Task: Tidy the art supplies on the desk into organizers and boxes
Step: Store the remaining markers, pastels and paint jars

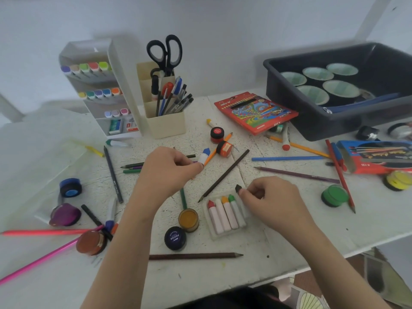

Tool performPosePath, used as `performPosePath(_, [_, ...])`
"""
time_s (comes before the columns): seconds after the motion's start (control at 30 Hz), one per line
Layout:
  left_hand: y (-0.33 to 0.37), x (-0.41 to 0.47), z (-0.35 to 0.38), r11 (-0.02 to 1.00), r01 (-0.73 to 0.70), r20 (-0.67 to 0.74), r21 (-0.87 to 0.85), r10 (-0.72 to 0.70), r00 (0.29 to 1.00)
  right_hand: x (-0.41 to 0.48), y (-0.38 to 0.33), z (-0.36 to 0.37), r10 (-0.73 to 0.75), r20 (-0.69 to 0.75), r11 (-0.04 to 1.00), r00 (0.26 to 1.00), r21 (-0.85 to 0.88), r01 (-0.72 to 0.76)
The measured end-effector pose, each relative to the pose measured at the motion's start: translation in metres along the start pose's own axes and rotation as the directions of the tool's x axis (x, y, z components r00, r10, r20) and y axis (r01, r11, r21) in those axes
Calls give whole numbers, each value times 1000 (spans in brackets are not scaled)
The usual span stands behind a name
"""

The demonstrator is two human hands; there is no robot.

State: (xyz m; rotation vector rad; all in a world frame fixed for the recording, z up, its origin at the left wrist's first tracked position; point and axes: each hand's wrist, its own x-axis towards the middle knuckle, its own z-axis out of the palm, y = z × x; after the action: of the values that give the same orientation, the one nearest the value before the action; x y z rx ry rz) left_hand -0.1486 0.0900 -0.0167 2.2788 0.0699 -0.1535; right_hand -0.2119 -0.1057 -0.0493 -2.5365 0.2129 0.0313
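I am looking down at a white, speckled, paint-flecked surface [289,237] that is standing against a plain pale wall [223,18]. A clear crayon tray [220,236] is lying near the front middle, and four crayons [223,216] with red, white, orange and green tips are lying side by side in it.

Just beside the tray, an open yellow paint pot [188,219] and a dark-lidded poster pot [175,238] are sitting to its left, a dark pencil [224,176] is slanting past its far edge, and a brown pencil [196,256] is lying nearer me. Further out, a green pot [334,195] is resting to the right and two red pots [217,134] are sitting beyond, among scattered pencils. At the back, a marker rack [98,85], a beige pen holder [166,123] with black scissors [165,53], a coloured-pencil box [256,112] and a dark bin [334,123] are standing along the wall.

The right hand [269,201] is curling its fingers and pinching a dark-tipped crayon [238,188] at the tray's far right corner, right next to the green one; I cannot tell whether it is seated in the tray. The left hand [167,170] is hovering well behind the tray's left side, gripping a blue-tipped crayon [204,155] whose tip is sticking out past the fingers.
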Motion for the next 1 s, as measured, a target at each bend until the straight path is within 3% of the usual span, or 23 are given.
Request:
performPosePath(0.2, [0, 0, 1, 1000, 7, 22, -25, -6, 1000, 3, 4, -3, 31, 131, 998, 991, -64, -22])
performPosePath(0.37, [1, 1, 3, 999, 23, 37, -38, -21, 999, 6, 9, 2, 56, 153, 998, 987, 15, -59])
performPosePath(0.7, [10, -7, 12, 999, -27, 72, -17, 28, 997, 11, 11, 0, 0, 181, 1000, 983, -13, 2])
performPosePath(0.83, [16, -11, 17, 996, -59, 161, -61, 68, 985, 12, 2, -5, -59, 38, 972, 998, 228, 48])
performPosePath(0.93, [22, -15, 24, 991, -100, 231, -89, 118, 966, 13, -10, -11, -74, 34, 862, 997, 504, 47])
performPosePath(1.0, [26, -20, 30, 985, -135, 269, -104, 159, 950, 13, -13, -13, -74, 39, 803, 996, 595, 37])
